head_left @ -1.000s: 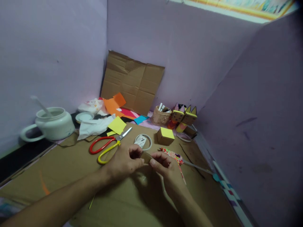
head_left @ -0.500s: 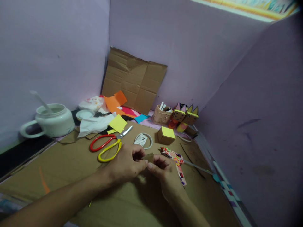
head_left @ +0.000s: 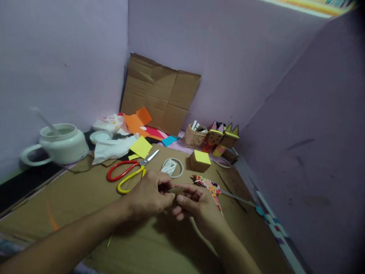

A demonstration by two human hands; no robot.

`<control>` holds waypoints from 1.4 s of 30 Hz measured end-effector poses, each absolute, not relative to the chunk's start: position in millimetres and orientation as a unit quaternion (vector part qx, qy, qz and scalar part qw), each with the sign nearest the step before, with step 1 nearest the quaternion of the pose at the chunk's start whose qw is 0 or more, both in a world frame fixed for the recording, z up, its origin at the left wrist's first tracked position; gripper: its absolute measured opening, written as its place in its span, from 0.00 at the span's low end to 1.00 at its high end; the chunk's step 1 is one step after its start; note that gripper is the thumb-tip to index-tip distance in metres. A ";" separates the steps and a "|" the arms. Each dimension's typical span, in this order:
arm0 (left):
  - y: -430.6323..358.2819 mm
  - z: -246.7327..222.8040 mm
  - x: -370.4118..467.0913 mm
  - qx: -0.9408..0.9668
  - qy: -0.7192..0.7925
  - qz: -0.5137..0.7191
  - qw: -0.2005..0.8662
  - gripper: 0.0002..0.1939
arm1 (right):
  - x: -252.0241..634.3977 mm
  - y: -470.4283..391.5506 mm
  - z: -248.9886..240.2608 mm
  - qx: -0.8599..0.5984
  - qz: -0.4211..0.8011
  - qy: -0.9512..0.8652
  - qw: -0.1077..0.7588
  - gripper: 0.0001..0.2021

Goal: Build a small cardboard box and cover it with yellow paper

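Observation:
Between my two hands is a small piece of brown cardboard (head_left: pixel 177 190), turned nearly edge-on. My left hand (head_left: pixel 149 192) pinches its left end. My right hand (head_left: pixel 194 201) has its thumb and fingers at the right end, gripping it from that side. Just beyond my left hand lie scissors (head_left: pixel 132 171) with one red and one yellow handle. A white roll of tape (head_left: pixel 178 169) with a printed label rests ahead of the hands. Past my right hand is a glue gun (head_left: pixel 211 186) wrapped in flowery paper, partly hidden by that hand.
A cardboard box with a yellow top (head_left: pixel 200 161) stands behind the glue gun. A white pot (head_left: pixel 64 144) with a stick in it is at the left. Yellow paper (head_left: pixel 142 146), tissue (head_left: pixel 114 150) and a pen basket (head_left: pixel 194 136) line the back, near a leaning cardboard sheet (head_left: pixel 161 95).
The cardboard piece has tilted from upright to nearly flat. My right hand has shifted its fingers, with some now showing beneath the thumb. The view has moved slightly.

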State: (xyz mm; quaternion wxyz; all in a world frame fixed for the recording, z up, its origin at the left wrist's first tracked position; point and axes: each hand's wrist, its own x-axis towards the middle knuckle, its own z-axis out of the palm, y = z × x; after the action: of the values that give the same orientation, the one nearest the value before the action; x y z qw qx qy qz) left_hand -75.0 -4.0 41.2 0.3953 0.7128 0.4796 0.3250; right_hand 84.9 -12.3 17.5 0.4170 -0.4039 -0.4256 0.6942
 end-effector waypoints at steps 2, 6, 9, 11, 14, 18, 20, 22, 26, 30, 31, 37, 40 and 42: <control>-4.7 40.3 -73.2 0.711 0.486 0.321 0.393 0.05 | 83.5 -12.4 16.6 -0.404 0.700 -0.410 0.424 0.15; -4.1 39.6 -68.2 0.715 0.502 0.318 0.368 0.06 | 82.1 -10.6 16.0 -0.435 0.676 -0.391 0.449 0.15; 2.2 41.4 -75.5 0.736 0.486 0.312 0.354 0.09 | 83.3 -8.4 16.4 -0.454 0.646 -0.380 0.481 0.16; 9.6 42.0 -90.4 0.755 0.493 0.295 0.317 0.16 | 85.0 -7.0 16.8 -0.458 0.634 -0.365 0.505 0.17; 22.3 38.0 -120.1 0.776 0.564 0.196 0.203 0.14 | 88.2 -5.2 17.3 -0.454 0.632 -0.348 0.522 0.17; 31.9 29.4 -142.9 0.791 0.605 0.052 0.083 0.14 | 92.8 -2.9 18.1 -0.454 0.645 -0.340 0.512 0.17; 32.4 28.3 -142.8 0.797 0.599 0.041 0.063 0.16 | 94.6 -2.1 18.8 -0.456 0.652 -0.334 0.506 0.17; 32.3 29.3 -140.0 0.794 0.605 0.039 0.048 0.18 | 95.5 -1.8 19.4 -0.457 0.656 -0.329 0.502 0.17; 38.1 28.8 -139.1 0.760 0.649 -0.003 0.026 0.18 | 94.2 -2.1 19.7 -0.452 0.650 -0.340 0.507 0.18; 48.7 22.7 -141.2 0.734 0.677 -0.026 0.043 0.20 | 91.8 -2.7 21.3 -0.456 0.630 -0.357 0.518 0.18; 50.8 22.0 -141.5 0.730 0.681 -0.025 0.044 0.21 | 91.6 -2.7 22.2 -0.459 0.624 -0.363 0.517 0.18; 56.0 33.3 -146.2 0.703 0.707 0.037 0.063 0.23 | 94.3 -1.7 27.8 -0.472 0.591 -0.425 0.498 0.13; 52.6 40.1 -142.6 0.693 0.679 0.191 0.152 0.22 | 94.5 -1.9 28.1 -0.468 0.588 -0.438 0.493 0.09; 46.1 40.8 -133.0 0.674 0.626 0.282 0.273 0.24 | 93.3 -2.8 27.2 -0.471 0.590 -0.437 0.488 0.08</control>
State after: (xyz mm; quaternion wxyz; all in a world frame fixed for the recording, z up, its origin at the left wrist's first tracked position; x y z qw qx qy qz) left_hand -133.0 46.1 40.8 0.2732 0.6741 0.6258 0.2817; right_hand 93.3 -2.8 27.2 0.4883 -0.4715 -0.4367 0.5904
